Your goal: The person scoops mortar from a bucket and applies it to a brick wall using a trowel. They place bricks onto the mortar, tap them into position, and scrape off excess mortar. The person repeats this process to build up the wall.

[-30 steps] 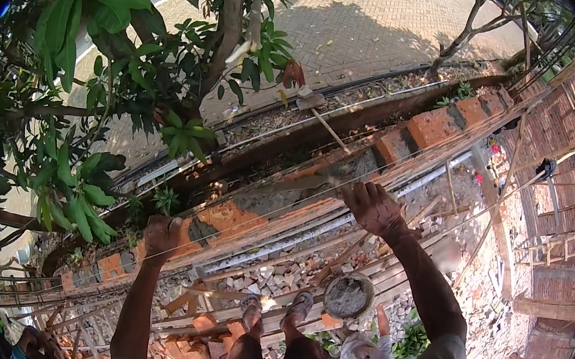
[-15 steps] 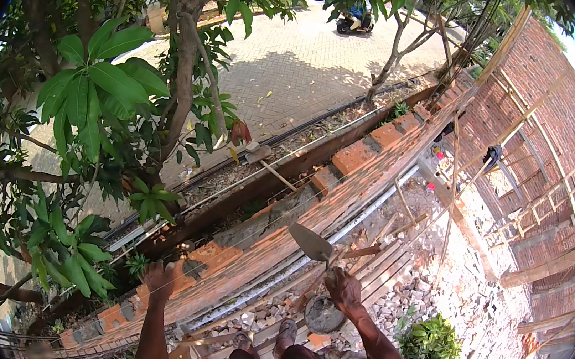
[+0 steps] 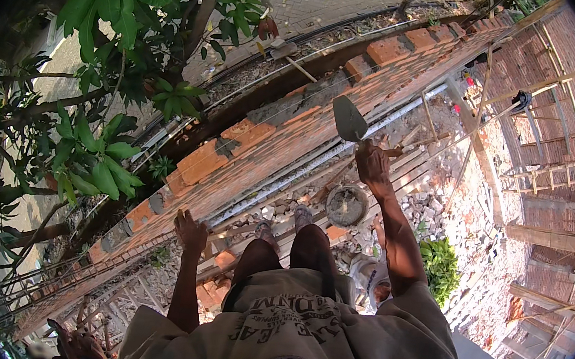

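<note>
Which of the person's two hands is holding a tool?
The right hand. It grips a trowel with its grey blade raised over the brick wall. The left hand holds nothing and hangs by the wall's near edge.

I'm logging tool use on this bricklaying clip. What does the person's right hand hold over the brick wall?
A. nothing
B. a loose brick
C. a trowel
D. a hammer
C: the right hand grips the handle of a trowel, whose flat pointed blade sticks out over the top of the brick wall, while the left hand rests open at the wall's edge.
</note>
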A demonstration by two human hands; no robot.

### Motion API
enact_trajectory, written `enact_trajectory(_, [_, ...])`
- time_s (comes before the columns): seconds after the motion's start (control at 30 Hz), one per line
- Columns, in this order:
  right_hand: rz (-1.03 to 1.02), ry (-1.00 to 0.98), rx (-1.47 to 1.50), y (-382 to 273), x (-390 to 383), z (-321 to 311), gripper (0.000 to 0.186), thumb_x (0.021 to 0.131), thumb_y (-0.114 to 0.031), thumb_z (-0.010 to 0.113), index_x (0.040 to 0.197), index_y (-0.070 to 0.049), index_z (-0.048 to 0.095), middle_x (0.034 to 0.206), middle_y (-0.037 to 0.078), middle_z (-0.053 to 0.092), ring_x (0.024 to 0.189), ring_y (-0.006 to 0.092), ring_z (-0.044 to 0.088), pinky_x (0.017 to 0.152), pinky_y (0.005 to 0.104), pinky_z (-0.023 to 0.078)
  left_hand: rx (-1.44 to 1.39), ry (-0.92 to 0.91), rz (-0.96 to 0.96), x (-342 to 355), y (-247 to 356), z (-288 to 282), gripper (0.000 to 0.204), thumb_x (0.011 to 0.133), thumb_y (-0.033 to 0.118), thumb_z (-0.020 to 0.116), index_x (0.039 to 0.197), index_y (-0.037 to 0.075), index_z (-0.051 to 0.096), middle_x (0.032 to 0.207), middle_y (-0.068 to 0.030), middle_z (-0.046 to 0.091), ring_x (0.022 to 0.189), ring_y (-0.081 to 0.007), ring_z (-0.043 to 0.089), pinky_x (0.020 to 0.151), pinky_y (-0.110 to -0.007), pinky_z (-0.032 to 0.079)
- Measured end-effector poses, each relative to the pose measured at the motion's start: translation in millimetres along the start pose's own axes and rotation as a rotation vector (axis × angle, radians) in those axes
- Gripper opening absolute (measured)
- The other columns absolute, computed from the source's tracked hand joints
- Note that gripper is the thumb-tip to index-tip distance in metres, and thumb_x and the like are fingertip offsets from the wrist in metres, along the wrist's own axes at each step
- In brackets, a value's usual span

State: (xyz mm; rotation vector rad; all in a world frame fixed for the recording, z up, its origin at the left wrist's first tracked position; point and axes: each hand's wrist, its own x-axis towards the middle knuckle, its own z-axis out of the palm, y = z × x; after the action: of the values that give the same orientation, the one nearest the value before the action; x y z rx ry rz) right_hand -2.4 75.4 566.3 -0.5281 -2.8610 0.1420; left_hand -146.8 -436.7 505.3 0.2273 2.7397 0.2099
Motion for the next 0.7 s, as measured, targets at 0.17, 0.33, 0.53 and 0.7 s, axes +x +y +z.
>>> enact_trajectory(0.17, [-0.151,-0.008,-0.335,-2.4,93.3,-16.5,0.030,0.086,-0.013,0.052,0.107,0.009,0.052,0.091,0.024,0.060,0.078,0.0330,0.062,0.068,0.0428,0.050,-0.346,-0.444,-0.164,-75.2,-60.3,62.4,0.056,0.081,0.038,0.066,0.107,-0.011,0.060,0.087,-0.0230,0.065,0.087,-0.0376,0.062,0.083,-0.045,0.048])
enact_trajectory(0.33, [0.037,-0.183,-0.045,22.8,138.7,-23.1,0.018,0.081,-0.010,0.057,0.088,0.005,0.064,0.085,0.024,0.064,0.088,0.0327,0.067,0.077,0.0421,0.054,-0.628,-0.495,-0.486,-166.3,-113.6,105.2,0.048,0.085,0.039,0.064,0.093,-0.008,0.065,0.072,-0.0160,0.066,0.058,-0.0259,0.063,0.056,-0.039,0.051])
enact_trajectory(0.53, [0.421,-0.503,0.529,26.9,160.0,-18.2,0.015,0.080,-0.013,0.058,0.073,0.000,0.063,0.071,0.022,0.064,0.068,0.0318,0.067,0.059,0.0432,0.052,-0.951,-0.382,-0.849,-215.8,-113.6,115.5,0.039,0.089,0.034,0.061,0.092,-0.005,0.064,0.069,-0.0089,0.062,0.052,-0.0180,0.058,0.045,-0.032,0.047])
enact_trajectory(0.7, [0.546,-0.595,1.055,7.9,155.0,-7.8,0.024,0.083,-0.012,0.061,0.065,0.003,0.059,0.059,0.016,0.059,0.050,0.0229,0.061,0.044,0.0386,0.045,-1.277,-0.298,-0.949,-207.9,-83.7,118.0,0.034,0.090,0.031,0.058,0.092,-0.003,0.065,0.067,-0.0050,0.057,0.048,-0.0146,0.051,0.042,-0.028,0.038])
